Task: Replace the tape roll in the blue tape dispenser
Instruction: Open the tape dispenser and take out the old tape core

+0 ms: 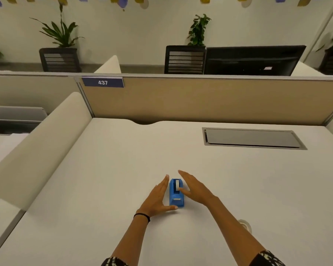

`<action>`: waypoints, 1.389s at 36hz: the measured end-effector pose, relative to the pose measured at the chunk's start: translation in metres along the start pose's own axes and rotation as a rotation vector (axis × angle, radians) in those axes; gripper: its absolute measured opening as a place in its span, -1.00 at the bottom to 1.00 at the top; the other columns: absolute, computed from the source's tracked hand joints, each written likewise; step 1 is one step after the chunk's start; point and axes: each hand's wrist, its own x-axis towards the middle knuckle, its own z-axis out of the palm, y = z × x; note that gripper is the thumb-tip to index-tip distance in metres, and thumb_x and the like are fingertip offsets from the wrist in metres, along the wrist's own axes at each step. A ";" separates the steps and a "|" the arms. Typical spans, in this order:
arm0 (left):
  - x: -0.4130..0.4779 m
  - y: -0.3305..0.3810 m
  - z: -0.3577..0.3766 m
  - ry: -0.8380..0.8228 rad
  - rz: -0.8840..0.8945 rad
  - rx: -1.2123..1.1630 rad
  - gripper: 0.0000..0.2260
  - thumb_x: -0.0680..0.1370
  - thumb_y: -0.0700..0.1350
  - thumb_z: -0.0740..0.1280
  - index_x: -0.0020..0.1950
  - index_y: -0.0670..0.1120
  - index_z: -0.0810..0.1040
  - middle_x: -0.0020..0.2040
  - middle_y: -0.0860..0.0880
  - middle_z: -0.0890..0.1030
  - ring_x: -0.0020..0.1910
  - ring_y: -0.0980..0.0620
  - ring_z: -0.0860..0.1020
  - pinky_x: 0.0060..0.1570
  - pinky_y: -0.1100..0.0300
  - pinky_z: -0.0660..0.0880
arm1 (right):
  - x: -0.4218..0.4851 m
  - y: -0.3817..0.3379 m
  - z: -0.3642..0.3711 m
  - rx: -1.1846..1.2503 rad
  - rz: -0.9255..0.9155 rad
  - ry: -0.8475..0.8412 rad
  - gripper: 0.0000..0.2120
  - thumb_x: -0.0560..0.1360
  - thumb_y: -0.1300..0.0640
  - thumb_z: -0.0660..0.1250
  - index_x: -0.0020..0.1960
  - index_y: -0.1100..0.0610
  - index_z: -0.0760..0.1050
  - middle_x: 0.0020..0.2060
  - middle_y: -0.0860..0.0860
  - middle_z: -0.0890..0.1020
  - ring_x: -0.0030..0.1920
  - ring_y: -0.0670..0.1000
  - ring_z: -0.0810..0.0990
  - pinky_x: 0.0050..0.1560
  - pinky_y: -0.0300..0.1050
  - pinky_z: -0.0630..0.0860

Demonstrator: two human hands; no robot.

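A small blue tape dispenser (176, 192) stands on the white desk (108, 169), with a pale tape roll seated in its top. My left hand (159, 198) lies just left of it, fingers straight, thumb stretched under its near end. My right hand (194, 187) is on its right side, fingers straight, thumb touching the dispenser's side near the roll. A clear tape roll (245, 223) lies on the desk to the right, half hidden behind my right forearm.
A grey cable hatch (252, 138) is set into the desk at the back right. A tan partition (200, 100) with a sign reading 437 closes the far edge. A cream side divider (38, 148) runs along the left.
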 end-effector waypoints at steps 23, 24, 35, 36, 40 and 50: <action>0.011 -0.003 0.025 0.154 0.028 -0.107 -0.11 0.36 0.31 0.36 0.47 0.18 -0.15 0.50 0.23 0.02 0.51 0.21 -0.02 0.45 0.08 -0.33 | 0.026 0.005 0.014 -0.009 0.022 -0.048 -0.53 0.52 0.06 0.30 0.38 0.11 0.27 0.33 0.05 0.44 0.29 0.06 0.43 0.27 -0.13 0.35; 0.011 -0.003 0.025 0.156 0.028 -0.106 -0.12 0.36 0.32 0.36 0.47 0.18 -0.15 0.50 0.22 0.02 0.51 0.20 -0.01 0.45 0.08 -0.32 | 0.026 0.005 0.014 0.002 0.026 -0.046 -0.53 0.52 0.07 0.30 0.38 0.11 0.28 0.33 0.05 0.44 0.29 0.07 0.43 0.28 -0.12 0.35; 0.009 -0.003 0.027 0.192 0.026 -0.085 -0.14 0.34 0.36 0.33 0.44 0.24 -0.14 0.47 0.27 0.03 0.50 0.22 0.03 0.45 0.16 -0.31 | 0.022 0.003 0.017 0.089 0.065 -0.037 -0.54 0.54 0.09 0.28 0.39 0.13 0.26 0.35 0.09 0.43 0.32 0.10 0.41 0.31 -0.11 0.31; 0.009 -0.003 0.027 0.195 0.026 -0.084 -0.14 0.33 0.38 0.31 0.44 0.24 -0.14 0.46 0.28 0.03 0.49 0.22 0.04 0.46 0.15 -0.29 | 0.022 0.003 0.017 0.092 0.069 -0.035 -0.54 0.54 0.09 0.28 0.39 0.13 0.26 0.35 0.09 0.43 0.32 0.10 0.41 0.31 -0.11 0.31; 0.009 -0.004 0.028 0.199 0.026 -0.075 -0.15 0.33 0.40 0.29 0.44 0.24 -0.13 0.46 0.30 0.02 0.49 0.23 0.04 0.46 0.17 -0.28 | 0.021 0.000 0.016 0.108 0.076 -0.031 -0.54 0.54 0.10 0.28 0.39 0.13 0.27 0.35 0.09 0.44 0.33 0.10 0.41 0.32 -0.09 0.31; 0.009 -0.003 0.028 0.188 0.017 -0.070 -0.15 0.35 0.36 0.32 0.46 0.20 -0.10 0.46 0.28 0.01 0.48 0.25 0.01 0.44 0.22 -0.30 | 0.019 -0.003 0.012 0.100 0.037 0.006 -0.72 0.51 0.09 0.30 0.18 0.14 0.39 0.05 0.11 0.60 0.02 0.12 0.56 0.09 0.05 0.52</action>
